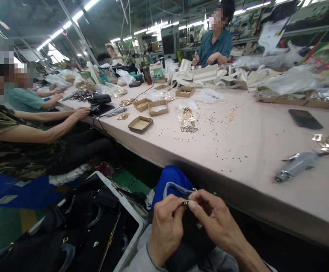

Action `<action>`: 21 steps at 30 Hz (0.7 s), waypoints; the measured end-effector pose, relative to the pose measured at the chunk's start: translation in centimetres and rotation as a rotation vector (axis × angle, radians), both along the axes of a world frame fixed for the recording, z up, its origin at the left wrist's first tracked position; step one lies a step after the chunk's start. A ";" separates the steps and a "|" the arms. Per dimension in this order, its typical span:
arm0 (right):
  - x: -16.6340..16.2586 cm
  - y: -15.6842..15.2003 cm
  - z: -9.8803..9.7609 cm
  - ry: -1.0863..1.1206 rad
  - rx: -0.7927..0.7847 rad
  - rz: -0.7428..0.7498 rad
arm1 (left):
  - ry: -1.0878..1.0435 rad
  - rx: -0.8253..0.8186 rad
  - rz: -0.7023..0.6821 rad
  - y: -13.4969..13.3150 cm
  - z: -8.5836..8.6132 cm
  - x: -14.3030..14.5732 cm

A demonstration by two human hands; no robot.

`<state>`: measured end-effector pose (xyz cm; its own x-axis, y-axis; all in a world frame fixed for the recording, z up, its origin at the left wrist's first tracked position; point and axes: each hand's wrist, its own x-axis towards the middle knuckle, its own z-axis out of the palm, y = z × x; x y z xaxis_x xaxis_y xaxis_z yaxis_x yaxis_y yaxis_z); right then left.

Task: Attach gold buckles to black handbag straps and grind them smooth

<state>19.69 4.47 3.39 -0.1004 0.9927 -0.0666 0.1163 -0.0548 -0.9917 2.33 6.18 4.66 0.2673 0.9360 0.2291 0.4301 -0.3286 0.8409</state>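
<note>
Over my lap, my left hand [166,226] pinches a small gold metal fitting [185,202] between thumb and fingers. My right hand [219,217] is closed on the other end of the same fitting, the thumb pressed against it. Beneath both hands lies a black bag [191,240], partly covered by them. A handle in clear plastic wrap [173,185] arches up behind my fingers. The fitting's exact shape is mostly hidden by my fingertips.
A white crate [137,213] of black bags [88,230] stands at left. On the table are a grey electric screwdriver [297,166], a phone [305,118], gold fittings [189,128], scattered tiny screws and a cardboard tray [140,124]. Co-workers sit at left; another stands across the table.
</note>
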 end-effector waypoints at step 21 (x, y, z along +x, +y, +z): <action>-0.7 1.9 -1.5 -0.035 0.102 -0.027 | -0.283 -0.652 -0.012 2.1 -0.5 -0.2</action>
<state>18.99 6.42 1.94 -0.0729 0.9968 0.0322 0.1510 0.0429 -0.9876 2.12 8.31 4.12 0.2911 0.9035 -0.3146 0.1660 0.2761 0.9467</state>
